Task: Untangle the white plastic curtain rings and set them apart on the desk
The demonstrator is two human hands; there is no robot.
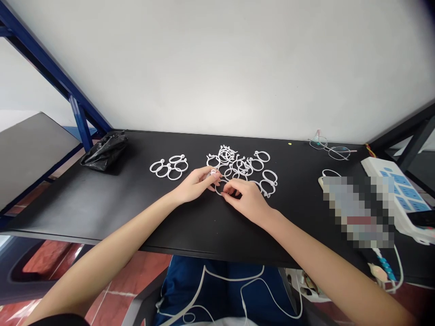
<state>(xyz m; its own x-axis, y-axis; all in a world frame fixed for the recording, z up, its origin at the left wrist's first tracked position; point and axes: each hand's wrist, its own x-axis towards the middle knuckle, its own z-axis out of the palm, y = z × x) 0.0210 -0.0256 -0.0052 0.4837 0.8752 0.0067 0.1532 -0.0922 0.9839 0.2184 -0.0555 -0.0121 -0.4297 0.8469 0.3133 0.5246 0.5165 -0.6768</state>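
A white plastic curtain ring (219, 189) is held between both hands, just above the black table. My left hand (200, 181) pinches it at the small fitting on its upper left side. The fingers of my right hand (243, 194) are closed on its lower right edge. Behind and beside my hands lies a loose pile of similar white rings (226, 156), some overlapping, with small prongs showing at the back. A few rings (269, 176) lie by my right hand. To the left of my left hand is a separate small group of rings (175, 173).
A black plastic bag (105, 151) sits at the table's (112, 203) far left. Eyeglasses (329, 148) lie at the back right. Nearer are a blurred-out phone-like object (356, 213) with a cable and a white power strip (401, 194). White cables (234, 277) hang across my lap.
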